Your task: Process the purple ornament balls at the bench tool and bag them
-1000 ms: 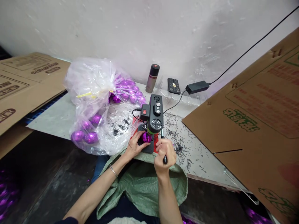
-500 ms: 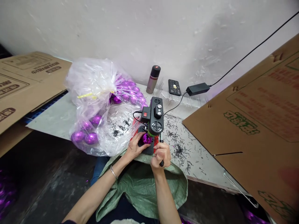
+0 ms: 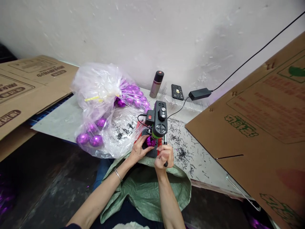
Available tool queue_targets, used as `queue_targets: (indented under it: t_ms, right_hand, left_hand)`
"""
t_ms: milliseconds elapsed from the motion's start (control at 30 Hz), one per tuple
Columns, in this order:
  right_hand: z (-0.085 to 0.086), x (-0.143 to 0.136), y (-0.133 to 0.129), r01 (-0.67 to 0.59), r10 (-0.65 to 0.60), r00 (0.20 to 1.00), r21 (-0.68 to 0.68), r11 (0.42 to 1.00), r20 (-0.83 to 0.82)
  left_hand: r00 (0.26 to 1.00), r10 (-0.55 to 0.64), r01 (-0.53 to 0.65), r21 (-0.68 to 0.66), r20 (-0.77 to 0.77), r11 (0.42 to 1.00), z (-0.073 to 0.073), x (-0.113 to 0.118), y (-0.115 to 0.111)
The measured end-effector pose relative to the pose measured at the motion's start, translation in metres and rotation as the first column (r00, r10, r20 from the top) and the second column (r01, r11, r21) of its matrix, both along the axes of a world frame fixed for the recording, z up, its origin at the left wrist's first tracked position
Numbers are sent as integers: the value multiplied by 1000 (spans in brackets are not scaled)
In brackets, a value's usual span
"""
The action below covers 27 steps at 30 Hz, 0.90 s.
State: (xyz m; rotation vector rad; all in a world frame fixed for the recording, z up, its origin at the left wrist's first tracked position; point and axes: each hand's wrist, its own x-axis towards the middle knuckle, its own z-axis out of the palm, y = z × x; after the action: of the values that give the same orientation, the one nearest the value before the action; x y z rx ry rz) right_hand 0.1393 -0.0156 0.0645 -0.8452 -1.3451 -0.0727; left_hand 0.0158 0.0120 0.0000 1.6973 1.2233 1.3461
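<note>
One shiny purple ball (image 3: pixel 150 141), gripped by the left hand (image 3: pixel 140 150), is seemingly being pressed: the black boxy machine (image 3: pixel 159 119)'s metal lever (image 3: pixel 165 139), clasped by the right hand (image 3: pixel 164 156), has been lowered.

No way in from the left for me: a bulging clear plastic bag (image 3: pixel 95 81) crowds the upright black machine (image 3: pixel 157 119). Up front, the left hand (image 3: pixel 139 150) and right hand (image 3: pixel 164 156) leave only a narrow slot, ending at a shiny purple ball (image 3: pixel 150 142); the black-gripped metal lever (image 3: pixel 165 139) guards its right edge. I get a low lane over the scrap-strewn grey tabletop (image 3: pixel 202 159) until the big tilted brown cardboard box (image 3: pixel 238 127).
</note>
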Motion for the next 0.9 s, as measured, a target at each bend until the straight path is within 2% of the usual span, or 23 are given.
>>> queue_targets:
  t_ms: [200, 433, 500, 600, 667, 733, 833, 900]
  right_hand:
    - [-2, -2, 3, 12, -12, 1000, 0, 1000, -5]
    - [-10, 0, 3, -34, 34, 999, -2, 999, 26]
    - [-8, 0, 2, -45, 45, 998, -9, 999, 35]
    - [12, 0, -1, -37, 38, 999, -47, 998, 13]
    - [36, 0, -2, -31, 28, 999, -112, 993, -25]
    - [62, 0, -3, -70, 46, 994, -246, 967, -104]
    - [85, 1, -5, -100, 69, 991, -303, 948, -113]
    - [86, 2, -8, -100, 75, 993, -294, 950, -94]
  left_hand:
    - [1000, -7, 7, -5, 9, 1000, -3, -1, 2]
    - [1000, -4, 5, -11, 30, 1000, -2, -1, 3]
    - [1000, -2, 2, -13, 28, 1000, -2, -1, 5]
    - [1000, -4, 4, -14, 24, 1000, 0, 0, 8]
    - [1000, -4, 4, -17, 25, 1000, 0, 0, 8]
    - [1000, 15, -15, -12, 16, 1000, 0, -1, 1]
    - [997, 38, -34, 72, -62, 997, -7, -8, -28]
    - [985, 21, 7, 164, -170, 986, -14, -17, -56]
